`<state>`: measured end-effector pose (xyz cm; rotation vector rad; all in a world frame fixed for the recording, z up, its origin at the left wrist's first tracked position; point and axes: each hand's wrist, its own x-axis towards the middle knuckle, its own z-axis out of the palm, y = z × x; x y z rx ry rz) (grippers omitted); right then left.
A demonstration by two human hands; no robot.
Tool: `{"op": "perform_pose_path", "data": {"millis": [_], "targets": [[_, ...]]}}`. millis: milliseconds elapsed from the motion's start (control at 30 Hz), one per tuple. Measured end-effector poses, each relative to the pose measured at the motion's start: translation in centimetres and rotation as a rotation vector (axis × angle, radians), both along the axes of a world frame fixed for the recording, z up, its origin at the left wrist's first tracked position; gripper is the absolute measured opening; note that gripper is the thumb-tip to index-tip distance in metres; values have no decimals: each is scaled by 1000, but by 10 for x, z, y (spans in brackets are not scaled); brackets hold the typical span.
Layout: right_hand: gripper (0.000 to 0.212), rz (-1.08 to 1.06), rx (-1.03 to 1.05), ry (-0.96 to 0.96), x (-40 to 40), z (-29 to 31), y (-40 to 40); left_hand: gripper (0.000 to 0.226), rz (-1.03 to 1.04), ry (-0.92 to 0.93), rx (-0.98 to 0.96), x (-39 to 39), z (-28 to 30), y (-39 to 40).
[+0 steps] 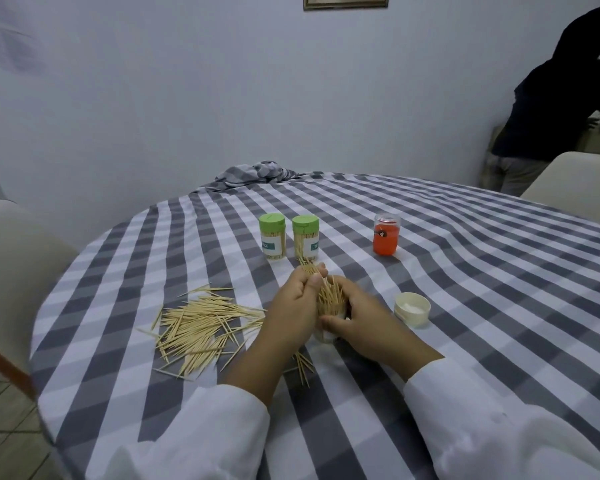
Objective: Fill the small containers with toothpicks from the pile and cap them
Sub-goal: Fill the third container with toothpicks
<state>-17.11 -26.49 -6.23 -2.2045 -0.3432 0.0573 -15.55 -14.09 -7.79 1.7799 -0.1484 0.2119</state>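
One bundle of toothpicks (312, 271) is pinched in the left hand (293, 306) at frame centre and fed into the clear container (326, 332), gripped steady by the right hand (357, 318); the white cap (413, 309) waits nearby.

Pale blue wall (153, 98), checked tablecloth (465, 271), cream chairs (18, 258), tiled floor (4, 427).

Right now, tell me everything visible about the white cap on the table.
The white cap is a small round piece, plastic by its look, cream-white with a low wall. It lies upside down, hollow side up, on the checked tablecloth. It sits just right of the right hand, apart from it, and nearer than the orange jar. Nothing touches it but the cloth.
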Motion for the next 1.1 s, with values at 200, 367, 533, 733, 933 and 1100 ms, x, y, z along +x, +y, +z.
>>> {"op": "perform_pose_path", "data": {"millis": [200,367,533,733,933,1100], "targets": [[65,23,26,12,-1,0,-2,40,-139,76,116,-5,5,6],[80,10,105,42,1,0,-8,62,-358,175,152,0,-12,42],[67,-29,206,-225,1,-3,-1,100,-319,211,247,-9,3,28],[41,-149,73,-567,11,-15,14,38,-226,122,198,-2,-2,19],[43,-119,56,-480,13,-14,11,39,-219,120,215,-1,-2,19],[37,-177,61,-557,12,-15,16,32,-201,124,256,-2,1,20]]}}
